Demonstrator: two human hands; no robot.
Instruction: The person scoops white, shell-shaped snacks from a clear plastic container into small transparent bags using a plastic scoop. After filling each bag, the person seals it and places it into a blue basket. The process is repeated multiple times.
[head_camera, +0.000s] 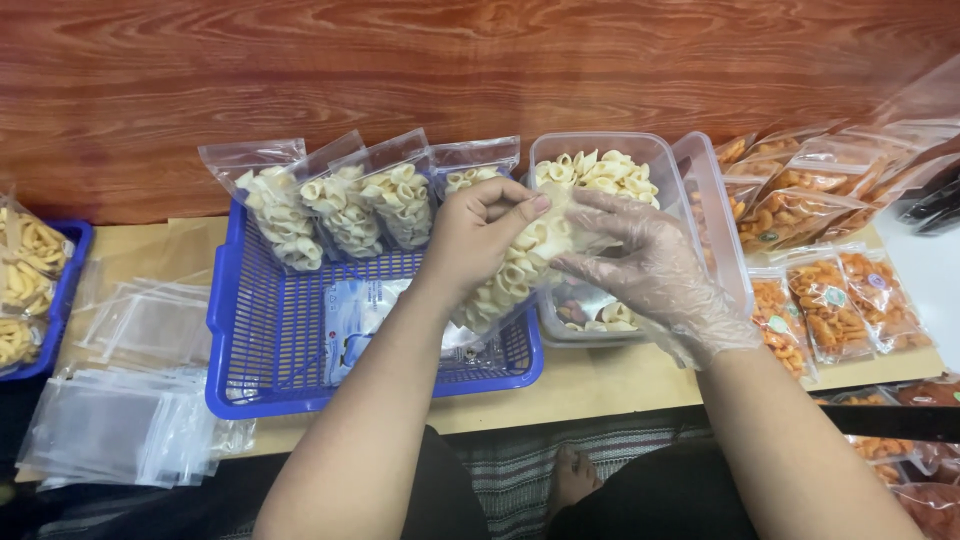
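My forearms come up from the bottom edge, bare foot on a striped mat between them. Left hand (475, 240), bare, fingers curled and pinched on the top of a clear bag of pale shell snacks (515, 270); right hand (650, 270), in a thin plastic glove, fingertips pressed on the same bag mouth from the other side. Bag held in the air, over the right end of the blue basket (250, 350), just in front of the clear tub (600, 170).

Progress, judging: four filled bags (345, 205) stand along the basket's back wall, this one full, mouth not yet closed as far as I can tell. Tub still holds plenty.

Around: stack of empty flat bags (110, 425) at left, orange snack packs (830, 290) at right, another blue tray of yellow snacks (25, 280) far left. Nothing blocks the basket.
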